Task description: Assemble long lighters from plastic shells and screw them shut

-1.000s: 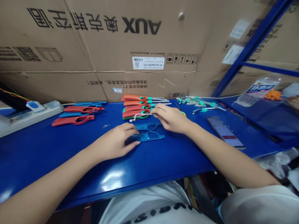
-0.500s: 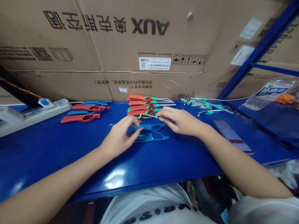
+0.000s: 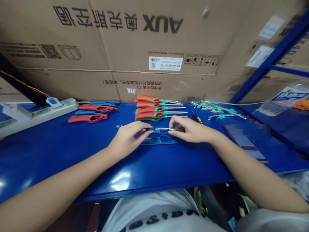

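My left hand [image 3: 126,139] pinches a small black piece [image 3: 149,129] between thumb and fingertips. A thin white wire [image 3: 161,129] runs almost straight from it to my right hand [image 3: 190,129]. The fingers of that hand are closed on a slim dark piece [image 3: 177,129] at the wire's other end; its exact kind cannot be made out. Just below both hands lie two blue lighter shell halves [image 3: 160,140], the upper one partly covered. Behind them is a row of orange and red gas lighters [image 3: 149,110] with metal tubes, one with some green showing.
Red and blue lighter shells [image 3: 88,118] lie at left beside a white power strip [image 3: 41,117]. Metal tubes with green parts [image 3: 217,108], a screwdriver [image 3: 196,116], a phone [image 3: 243,141] and a plastic bottle [image 3: 277,100] are at right. A cardboard sheet [image 3: 116,64] stands behind.
The wire, bent and slack before, is now drawn straighter between my hands. The black piece in my left hand has come into sight, and the screwdriver shows more. The view has shifted slightly.
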A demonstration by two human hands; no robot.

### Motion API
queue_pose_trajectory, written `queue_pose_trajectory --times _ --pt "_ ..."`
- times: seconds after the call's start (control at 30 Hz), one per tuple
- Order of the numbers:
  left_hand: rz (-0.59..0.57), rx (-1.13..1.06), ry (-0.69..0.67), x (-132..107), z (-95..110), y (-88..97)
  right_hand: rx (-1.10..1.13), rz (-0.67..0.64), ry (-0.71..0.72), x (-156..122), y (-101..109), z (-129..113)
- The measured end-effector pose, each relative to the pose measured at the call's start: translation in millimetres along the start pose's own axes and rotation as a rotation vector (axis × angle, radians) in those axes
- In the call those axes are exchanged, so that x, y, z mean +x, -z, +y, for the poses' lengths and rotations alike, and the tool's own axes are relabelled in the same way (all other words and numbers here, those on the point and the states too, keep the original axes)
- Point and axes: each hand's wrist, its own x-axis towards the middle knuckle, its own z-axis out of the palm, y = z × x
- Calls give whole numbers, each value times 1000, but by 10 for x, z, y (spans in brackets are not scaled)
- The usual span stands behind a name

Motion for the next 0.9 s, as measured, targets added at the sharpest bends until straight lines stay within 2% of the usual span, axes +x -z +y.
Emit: queue_pose_trajectory --times 0.1,0.23,0.43,0.63,0.9 --pt "-21 -1 -32 14 -8 17 14 -27 18 -21 51 1" --pt "-98 16 -1 18 -15 11 -20 -103 57 -50 139 -10" --pt "-285 -36 4 -5 4 -45 -40 -224 -75 -91 215 7" --pt "-312 -56 27 -4 11 -51 11 -286 -222 -116 215 9" --pt "-302 -124 22 -45 -3 -126 -88 -276 -154 -116 166 17"
